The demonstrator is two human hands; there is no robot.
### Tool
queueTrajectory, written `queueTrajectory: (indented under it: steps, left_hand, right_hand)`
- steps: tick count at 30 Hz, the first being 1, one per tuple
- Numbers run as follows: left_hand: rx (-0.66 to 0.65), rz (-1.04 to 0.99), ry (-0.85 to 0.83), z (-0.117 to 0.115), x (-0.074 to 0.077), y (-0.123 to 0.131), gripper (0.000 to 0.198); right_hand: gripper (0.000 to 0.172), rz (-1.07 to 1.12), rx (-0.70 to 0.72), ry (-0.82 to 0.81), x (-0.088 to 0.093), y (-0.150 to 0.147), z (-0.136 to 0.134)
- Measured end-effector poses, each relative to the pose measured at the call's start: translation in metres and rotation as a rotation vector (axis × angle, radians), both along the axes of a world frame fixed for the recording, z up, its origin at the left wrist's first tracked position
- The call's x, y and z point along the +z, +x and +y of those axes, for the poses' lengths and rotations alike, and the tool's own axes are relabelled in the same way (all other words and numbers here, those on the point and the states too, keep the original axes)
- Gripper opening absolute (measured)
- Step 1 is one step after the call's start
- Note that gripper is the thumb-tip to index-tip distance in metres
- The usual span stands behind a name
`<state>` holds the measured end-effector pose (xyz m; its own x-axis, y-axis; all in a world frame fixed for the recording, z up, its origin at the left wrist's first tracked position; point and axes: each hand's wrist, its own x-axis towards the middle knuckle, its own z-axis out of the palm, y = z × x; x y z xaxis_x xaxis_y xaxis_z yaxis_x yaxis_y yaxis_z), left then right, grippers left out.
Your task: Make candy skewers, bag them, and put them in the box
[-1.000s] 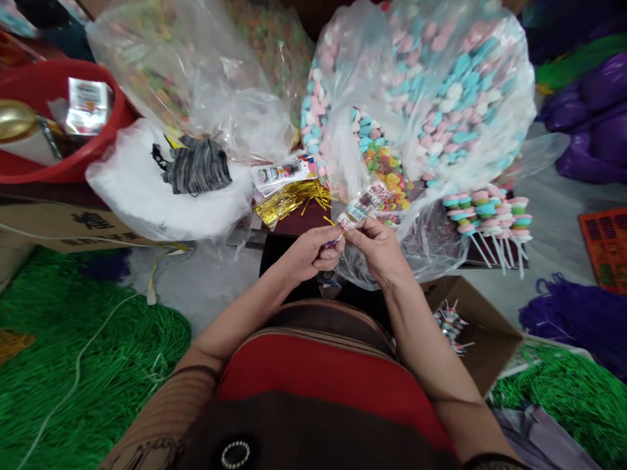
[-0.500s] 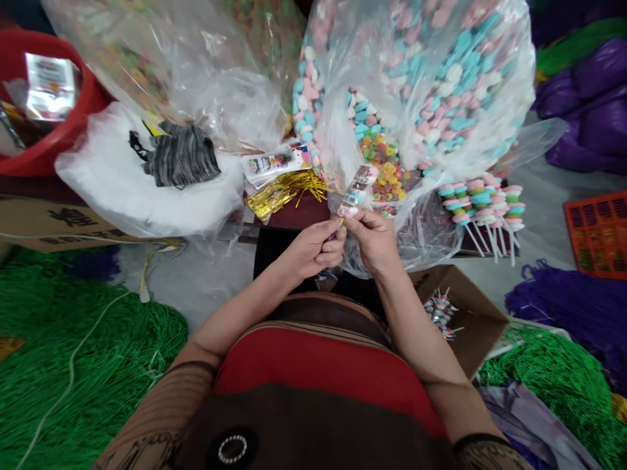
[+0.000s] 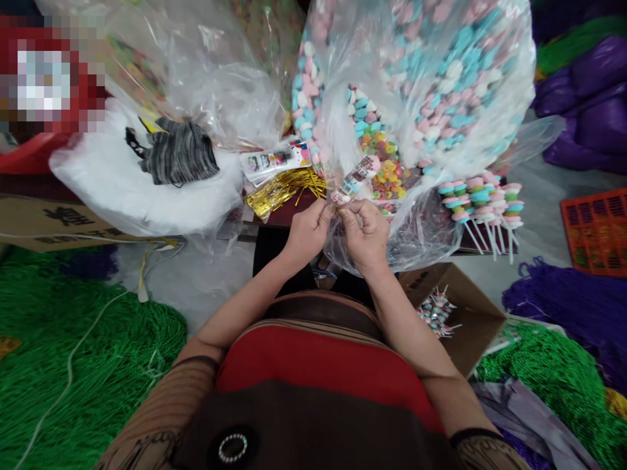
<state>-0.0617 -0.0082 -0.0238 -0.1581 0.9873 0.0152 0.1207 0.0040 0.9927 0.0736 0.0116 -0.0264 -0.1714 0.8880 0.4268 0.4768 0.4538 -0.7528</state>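
A: State workpiece position and grip.
B: Wrapped candy stick [image 3: 360, 176]: centre of frame. Left hand [image 3: 311, 228] and right hand [image 3: 366, 232]: fingertips pinched closed at its lower end.
A: List containers and contents.
B: Clear bag [image 3: 520, 108], upper right: pink, blue and white candies [image 3: 463, 55]. Cardboard box [image 3: 481, 314], lower right: small wrapped sticks [image 3: 435, 313]. Red tub [image 3: 36, 149], upper left: contents too coarse to identify.

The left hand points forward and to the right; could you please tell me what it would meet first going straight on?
Most likely the wrapped candy, right at the left hand's fingertips. Beyond it in the picture are loose ring-shaped candies, though depth is unclear from one view.
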Motion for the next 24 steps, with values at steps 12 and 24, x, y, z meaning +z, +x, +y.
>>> queueTrajectory:
  steps: [12, 24]
  left_hand:
    - [-0.157, -0.199, 0.052, -0.002, 0.017, -0.008, 0.024]
    - [-0.475, -0.181, -0.081, -0.033, 0.077, -0.025, 0.071]
  right_hand:
    - [0.01, 0.184, 0.021, -0.242, 0.023, -0.005, -0.008]
    - [0.014, 0.203, -0.008, -0.047, 0.065, -0.001, -0.009]
